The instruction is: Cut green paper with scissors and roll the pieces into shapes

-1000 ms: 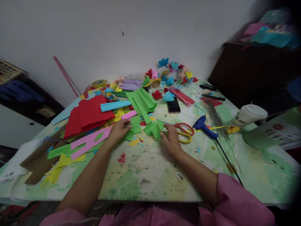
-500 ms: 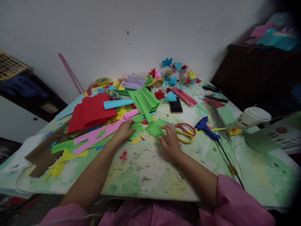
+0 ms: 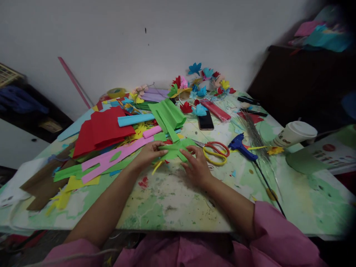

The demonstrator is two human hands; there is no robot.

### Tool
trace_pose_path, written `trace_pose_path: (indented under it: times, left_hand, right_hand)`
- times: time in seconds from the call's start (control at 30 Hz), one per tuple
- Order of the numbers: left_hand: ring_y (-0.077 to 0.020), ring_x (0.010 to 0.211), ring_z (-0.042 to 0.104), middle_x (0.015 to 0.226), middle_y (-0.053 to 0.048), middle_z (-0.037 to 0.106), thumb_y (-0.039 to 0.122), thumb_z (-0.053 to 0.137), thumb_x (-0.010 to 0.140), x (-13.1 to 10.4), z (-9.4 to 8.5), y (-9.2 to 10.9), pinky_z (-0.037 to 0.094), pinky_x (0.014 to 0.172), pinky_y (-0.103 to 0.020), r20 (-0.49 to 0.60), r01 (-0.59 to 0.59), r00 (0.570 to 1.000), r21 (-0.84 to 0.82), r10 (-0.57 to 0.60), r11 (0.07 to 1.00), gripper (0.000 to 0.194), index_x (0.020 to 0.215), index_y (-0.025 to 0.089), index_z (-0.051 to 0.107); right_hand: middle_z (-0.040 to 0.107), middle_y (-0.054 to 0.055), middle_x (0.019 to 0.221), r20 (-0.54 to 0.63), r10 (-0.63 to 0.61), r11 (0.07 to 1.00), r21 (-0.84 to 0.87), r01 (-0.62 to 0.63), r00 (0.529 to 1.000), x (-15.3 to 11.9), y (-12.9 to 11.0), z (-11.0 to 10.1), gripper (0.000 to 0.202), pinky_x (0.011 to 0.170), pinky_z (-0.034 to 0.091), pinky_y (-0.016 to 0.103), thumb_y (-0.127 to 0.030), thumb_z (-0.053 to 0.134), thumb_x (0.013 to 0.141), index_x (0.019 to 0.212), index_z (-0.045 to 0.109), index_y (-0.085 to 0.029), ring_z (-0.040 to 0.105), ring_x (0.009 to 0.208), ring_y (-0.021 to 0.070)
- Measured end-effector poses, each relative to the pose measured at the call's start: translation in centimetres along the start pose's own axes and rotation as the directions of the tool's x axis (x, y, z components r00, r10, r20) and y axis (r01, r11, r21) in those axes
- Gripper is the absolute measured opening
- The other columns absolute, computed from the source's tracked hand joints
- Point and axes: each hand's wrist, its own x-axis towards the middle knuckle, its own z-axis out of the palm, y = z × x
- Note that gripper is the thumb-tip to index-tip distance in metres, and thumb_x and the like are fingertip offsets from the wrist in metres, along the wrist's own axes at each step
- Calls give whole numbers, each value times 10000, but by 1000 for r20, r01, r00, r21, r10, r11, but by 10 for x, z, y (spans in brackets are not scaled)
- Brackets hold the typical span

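Observation:
Small green paper pieces (image 3: 175, 149) lie between my two hands at the middle of the table. My left hand (image 3: 150, 154) has its thumb and fingers closed on the left end of this green paper. Over the right part, my right hand (image 3: 196, 163) rests with fingers apart and fingertips touching the paper. Scissors (image 3: 215, 152) with red and yellow handles lie just right of my right hand. A larger folded green sheet (image 3: 168, 116) is behind the pieces.
Red paper (image 3: 104, 129), a pink strip (image 3: 116, 155) and brown paper (image 3: 41, 185) cover the left side. Paper flowers (image 3: 200, 107) and a phone (image 3: 205, 121) lie at the back. A blue glue gun (image 3: 243, 148), wires (image 3: 253, 131) and a lidded cup (image 3: 295, 133) are on the right.
My left hand has moved right with green paper, bringing it to the other pieces. My right hand has shifted slightly left. The camera view has shifted slightly.

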Motion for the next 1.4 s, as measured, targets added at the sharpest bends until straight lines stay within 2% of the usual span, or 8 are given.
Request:
trace_pose_path:
  times: [0.1,0.23,0.43,0.6,0.73,0.83,1.1,1.4]
  left_hand:
    - [-102,584,545,686,7,607,357,742,605,-5,15,-1,422,557,-211,90,49,995,10,-49,999,346,797,124,573]
    - [-73,496,486,595,44,558,359,746,604,-6,26,-7,363,471,-181,92,85,992,32,-87,996,341,784,124,577]
    - [-104,546,550,603,6,609,382,736,626,-6,30,-6,438,553,-218,88,93,992,-13,-91,996,331,741,110,589]
    - [-121,566,590,635,-24,656,399,704,663,-8,34,-1,467,589,-232,44,93,995,-15,-92,996,310,714,108,610]
    - [-141,611,625,684,-42,689,392,701,667,-11,38,-2,492,631,-250,50,95,995,-89,-91,991,303,756,114,623]
    - [-143,624,627,712,-57,696,426,667,706,-13,38,-4,492,630,-251,72,63,996,-82,-57,995,331,793,109,630]
    - [-161,667,631,769,-85,691,559,562,758,-13,39,-10,497,645,-277,112,7,994,-71,1,997,489,936,105,592]
    - [-135,660,598,704,-22,641,407,531,821,-16,42,-3,468,644,-253,194,-119,979,279,66,953,276,833,138,592]
  right_hand:
    - [433,108,1206,-10,-31,997,64,31,999,0,1,2,452,853,439,415,-147,564,783,1213,519,-277,452,1061,238]
    - [476,104,1136,46,2,986,165,-10,999,1,4,4,279,833,457,375,-135,590,735,1003,621,-208,499,1020,227]
    - [572,78,991,49,140,932,331,-149,989,3,9,5,58,812,463,339,-190,584,782,811,633,-199,561,934,201]
    - [619,95,1038,16,244,894,383,-231,970,5,8,4,96,862,436,357,-274,594,802,751,598,-193,571,975,209]
    - [644,63,864,40,384,801,483,-355,922,5,9,7,151,696,452,290,-292,589,788,695,542,-183,580,773,169]
    - [526,-16,614,80,441,744,525,-413,894,4,12,10,181,546,390,236,-322,588,767,678,508,-186,476,572,120]
    - [448,-41,547,74,451,773,466,-431,889,5,10,8,208,497,329,219,-327,583,745,631,479,-187,411,517,101]
    - [534,9,688,75,333,845,418,-333,940,6,8,6,175,591,400,241,-305,599,752,658,522,-179,497,655,132]
